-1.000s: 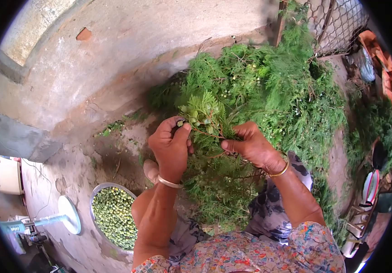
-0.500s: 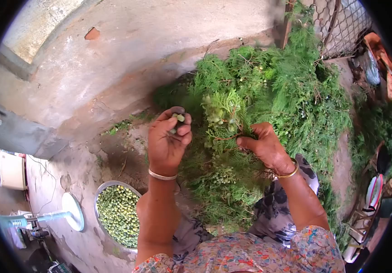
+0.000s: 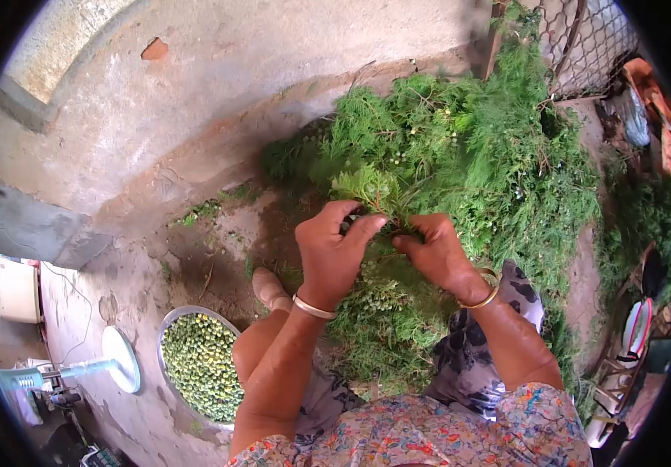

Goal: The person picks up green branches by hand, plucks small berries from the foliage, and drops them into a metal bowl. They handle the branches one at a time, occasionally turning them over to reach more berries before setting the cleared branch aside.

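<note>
The right hand (image 3: pixel 437 253) is nearly closed, its thumb and curled fingers pinching the stem end of a leafy green sprig (image 3: pixel 370 187). The left hand (image 3: pixel 331 249) is half curled, its thumb reaching across to the near side of the sprig; whether it grips anything, or has something in its palm, cannot be told. The sprig lies between the two hands, its leafy tip standing out just beyond the left hand's fingers. A pale bangle (image 3: pixel 314 308) rings the left wrist and a gold-coloured bangle (image 3: pixel 482 296) the right. Beneath and beyond the hands, and spreading out past the right one, is a broad heap of cut green branches (image 3: pixel 530 194), with small pale round fruits among the leaves. A foot (image 3: pixel 269 286) rests on the ground just to the left of the left hand. Farther out on that side, nearer the body, sits a round metal basin (image 3: pixel 170 317) holding many small green fruits (image 3: pixel 203 366), with a fan (image 3: pixel 121 359) beside it. Well beyond both hands rises a plastered wall (image 3: pixel 195 93), and past the right hand, at the far side, are a wire mesh (image 3: pixel 588 47) and an orange cloth (image 3: pixel 658 109).
</note>
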### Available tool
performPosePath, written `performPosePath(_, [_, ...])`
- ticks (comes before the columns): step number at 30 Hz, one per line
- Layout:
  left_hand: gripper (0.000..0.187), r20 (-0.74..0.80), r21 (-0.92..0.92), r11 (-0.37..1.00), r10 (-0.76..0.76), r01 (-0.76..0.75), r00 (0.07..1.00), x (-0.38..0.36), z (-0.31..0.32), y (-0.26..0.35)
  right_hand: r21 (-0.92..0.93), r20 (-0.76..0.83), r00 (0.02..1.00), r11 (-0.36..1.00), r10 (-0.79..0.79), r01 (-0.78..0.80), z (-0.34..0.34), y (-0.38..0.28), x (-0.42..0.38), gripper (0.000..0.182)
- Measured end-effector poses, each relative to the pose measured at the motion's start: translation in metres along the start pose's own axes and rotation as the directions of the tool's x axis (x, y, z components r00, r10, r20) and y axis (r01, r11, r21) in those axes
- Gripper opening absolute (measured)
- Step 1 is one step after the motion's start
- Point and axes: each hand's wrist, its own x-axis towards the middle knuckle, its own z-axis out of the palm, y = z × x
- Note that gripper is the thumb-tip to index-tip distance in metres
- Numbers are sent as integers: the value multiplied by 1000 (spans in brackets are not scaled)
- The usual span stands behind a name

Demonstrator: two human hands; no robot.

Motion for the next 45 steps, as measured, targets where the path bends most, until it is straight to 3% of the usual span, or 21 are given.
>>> performPosePath(2, [18,106,69,992,-114,107,988,-2,-3,-1,-10,2,1000,1000,-6,6,2,0,-1,11])
performPosePath(4, [16,147,203,979,1,-31,989,-4,-1,-5,-20,1,1000,1000,-12,12,2,-1,-2,13])
performPosePath(8, [14,14,80,991,-110,108,994,1,-6,5,29,54,998,999,-22,21,-2,-8,-2,5])
performPosePath(9, [12,-4,-190,918,-354,347,935,6,-13,8,73,74,996,996,-47,42,-3,-10,-2,5])
performPosePath(10, [11,46,-442,723,-572,530,819,12,-22,9,74,74,996,996,-46,41,-5,-10,-2,5])
performPosePath(11, [11,51,-440,723,-572,532,819,18,-37,-1,86,75,997,996,-2,-4,-7,-8,-3,7])
performPosePath(13, [10,116,-847,370,-571,381,813,33,-64,-21,98,70,997,994,45,-51,-11,-8,-5,9])
performPosePath(14, [10,119,-848,368,-569,382,814,36,-63,-22,134,71,992,985,101,-110,-13,-10,-5,9])
performPosePath(16, [13,221,-895,154,-663,419,715,40,-62,-19,170,76,985,971,156,-167,-14,-10,-4,11])
performPosePath(20, [11,258,-866,186,-628,463,734,23,-40,-8,206,70,989,969,128,-139,-15,-7,-3,12])
performPosePath(22, [9,266,-657,515,-526,551,808,16,-36,-7,169,85,988,976,126,-139,-16,-7,-2,11])
performPosePath(24, [11,223,-587,598,-530,546,818,14,-26,0,152,106,986,978,129,-144,-15,-10,-4,10])
performPosePath(25, [13,70,-358,861,-360,360,930,13,-20,0,152,106,986,978,129,-145,-15,-12,-4,10])
performPosePath(26, [14,-19,-64,990,-130,129,991,11,-15,0,119,107,990,987,94,-106,-14,-13,-4,9])
performPosePath(27, [19,-4,104,995,4,-4,1000,11,-13,1,85,108,992,994,58,-68,-14,-13,-4,9])
performPosePath(31, [20,73,92,993,-78,71,994,4,-8,-10,77,107,991,993,77,-85,-12,-12,-6,10])
performPosePath(34, [19,-6,-17,990,-139,139,990,5,-9,-9,96,117,992,994,40,-51,-12,-12,-6,10])
performPosePath(36, [12,27,-152,912,-382,381,924,6,-12,-10,107,166,984,990,70,-89,-12,-14,-6,10])
performPosePath(37, [12,26,-151,912,-382,381,924,7,-11,-9,108,167,983,990,70,-89,-12,-16,-6,10])
performPosePath(39, [12,31,-371,769,-550,520,835,6,-9,-4,122,177,983,990,47,-69,-12,-20,-6,10])
performPosePath(45, [11,54,-605,567,-671,558,740,9,-10,-2,190,202,979,978,43,-82,-8,-17,-3,12])
